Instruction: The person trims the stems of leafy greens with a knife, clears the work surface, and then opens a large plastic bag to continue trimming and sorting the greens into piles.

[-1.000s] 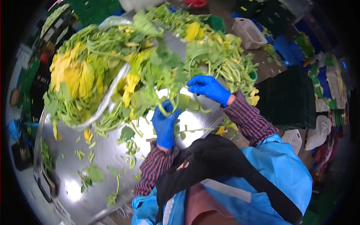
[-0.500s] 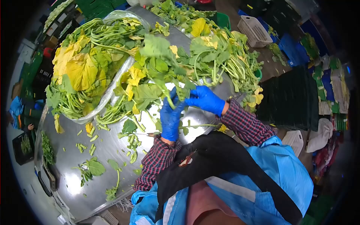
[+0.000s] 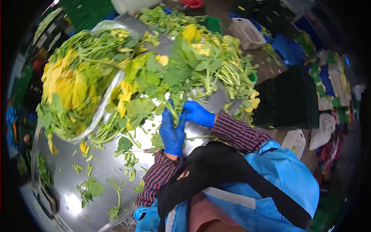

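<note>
My left hand [image 3: 172, 133], in a blue glove, is closed around the stalk end of a leafy green [image 3: 176, 83]. The leaves of that piece point away from me over the table. My right hand [image 3: 199, 114], gloved in blue too, pinches at the same stalk beside the left fingers; its fingertips are partly hidden. Beyond my hands lies a heap of leafy greens [image 3: 228, 58] with some yellow leaves. On the left, a clear plastic bag [image 3: 102, 110] lies open around a large bundle of greens and yellow leaves [image 3: 69, 91].
Cut stalk pieces [image 3: 131, 158] and loose leaves [image 3: 92, 187] are scattered on the shiny metal table [image 3: 69, 162]. On the floor beyond stand a white crate [image 3: 247, 33] and a dark green crate [image 3: 288, 98]. Another white crate [image 3: 294, 144] is at the right.
Both hands have drawn slightly closer together around the stalk. The blurred leaf that was raised now hangs lower, over the heap. The whole view has shifted a little.
</note>
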Motion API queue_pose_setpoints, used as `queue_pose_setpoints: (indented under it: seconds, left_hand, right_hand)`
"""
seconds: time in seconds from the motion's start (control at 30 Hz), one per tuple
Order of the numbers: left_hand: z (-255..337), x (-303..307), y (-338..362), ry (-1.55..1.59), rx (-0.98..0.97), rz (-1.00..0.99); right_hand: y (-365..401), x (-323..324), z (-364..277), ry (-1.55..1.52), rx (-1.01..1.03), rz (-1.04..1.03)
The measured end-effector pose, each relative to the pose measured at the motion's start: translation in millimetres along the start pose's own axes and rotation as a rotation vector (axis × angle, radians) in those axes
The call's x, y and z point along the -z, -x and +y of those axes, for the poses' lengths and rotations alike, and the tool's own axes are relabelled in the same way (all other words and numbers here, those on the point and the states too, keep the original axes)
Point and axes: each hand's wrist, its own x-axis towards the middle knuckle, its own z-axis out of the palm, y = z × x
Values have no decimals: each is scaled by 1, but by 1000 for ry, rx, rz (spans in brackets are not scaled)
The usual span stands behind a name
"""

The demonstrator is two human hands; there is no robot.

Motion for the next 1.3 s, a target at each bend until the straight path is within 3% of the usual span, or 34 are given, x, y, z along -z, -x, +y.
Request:
queue_pose_setpoints:
  seconds: [0.03,0.07,0.17,0.33,0.37,0.4,0.43,0.47,0.5,0.53,0.57,0.6,0.63,0.67,0.77,0.83,0.9,0.93,0.97,1.0,1.03,1.07,1.1,1.13,1.17,1.2,1.23,1.27,1.3]
  left_hand:
    - [-4,-3,3,-78,-3,5]
    - [-3,-3,3,-123,-19,6]
    - [4,-4,-4,-111,-139,-6]
    - [3,-4,-5,-27,40,-61]
    - [-9,-6,-3,-79,-20,-30]
    - [-16,-5,-1,105,129,-76]
    - [-19,-5,-2,302,252,-129]
    - [-9,1,-4,323,260,-174]
    - [-17,-1,-5,455,233,-186]
    - [-23,-3,-6,556,334,-206]
    - [-29,-1,-11,477,285,-281]
    - [-27,0,-13,482,309,-294]
    - [-28,-2,-16,475,326,-281]
    - [-24,-1,-17,534,350,-268]
    - [-28,-2,-21,584,421,-261]
    - [-27,-2,-21,567,405,-256]
    - [-16,-5,-23,614,415,-158]
    - [-18,-8,-27,631,314,-101]
    - [-26,-8,-30,811,364,-26]
    - [-35,-4,-34,986,417,49]
    - [-43,7,-42,931,403,42]
    - [-16,18,-45,1015,374,46]
    - [-11,21,-47,1029,352,70]
    - [-9,23,-47,1044,333,97]
    - [-20,26,-45,1040,337,87]
    - [-35,30,-42,1091,370,-43]
    - [-50,31,-40,1140,402,-172]
    - [-48,27,-38,1137,406,-179]
    - [-43,23,-33,1181,427,-148]
  right_hand:
    - [-5,7,15,-49,36,-19]
    - [-7,17,25,-32,-51,-51]
    - [-8,14,22,-43,70,-18]
    - [-8,13,24,-130,-35,1]
    - [-10,18,34,-119,-79,32]
    - [-7,6,16,-50,-82,36]
    - [-11,15,38,121,2,5]
    - [-6,10,36,160,124,33]
    - [-26,32,92,244,100,36]
    - [-3,2,13,195,75,64]
    - [-17,17,54,279,146,33]
    - [-13,8,33,157,174,24]
    - [-8,4,13,493,30,136]
    - [0,-4,-5,289,162,150]
    - [-2,3,-5,240,138,102]
    - [6,-1,-25,580,43,150]
    - [8,-2,-24,398,106,179]
    - [4,4,-20,291,146,191]
    - [-4,21,-21,151,181,275]
    - [-9,36,-31,4,213,360]
    - [0,42,-72,42,395,547]
    - [7,73,-108,-139,431,477]
    - [-5,124,-128,201,480,637]
    - [10,142,-180,240,548,700]
    - [20,189,-228,424,447,569]
    - [24,215,-267,259,512,538]
    - [19,274,-292,353,712,598]
    - [26,287,-334,496,541,856]
    - [34,292,-361,369,490,922]
